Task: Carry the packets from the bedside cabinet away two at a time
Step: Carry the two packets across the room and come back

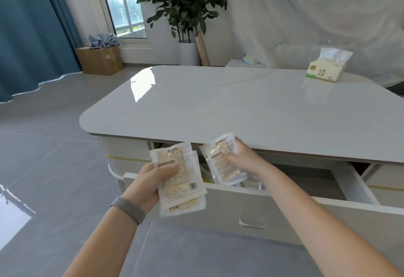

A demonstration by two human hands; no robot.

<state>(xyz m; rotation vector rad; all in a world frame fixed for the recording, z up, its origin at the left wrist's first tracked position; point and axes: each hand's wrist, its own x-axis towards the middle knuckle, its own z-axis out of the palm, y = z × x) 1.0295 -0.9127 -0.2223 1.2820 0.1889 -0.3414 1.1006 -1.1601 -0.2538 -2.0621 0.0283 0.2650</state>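
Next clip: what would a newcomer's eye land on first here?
The two hands low in the middle, each gripping clear packets: the left hand holds a stack of packets, the right hand another packet above the open drawer. Behind them spreads the glossy white table top.

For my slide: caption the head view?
Both hands, left and right, hold packets above an open drawer.

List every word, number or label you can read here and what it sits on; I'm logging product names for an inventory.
Packets in the left hand, front packet: printed heading, text lines and a barcode, too blurred to read.
Packets in the right hand, front packet: same kind of print, too blurred to read.
Tissue pack on the table: green characters and a gold emblem, too small to read.
Cardboard box: pale label, unreadable.
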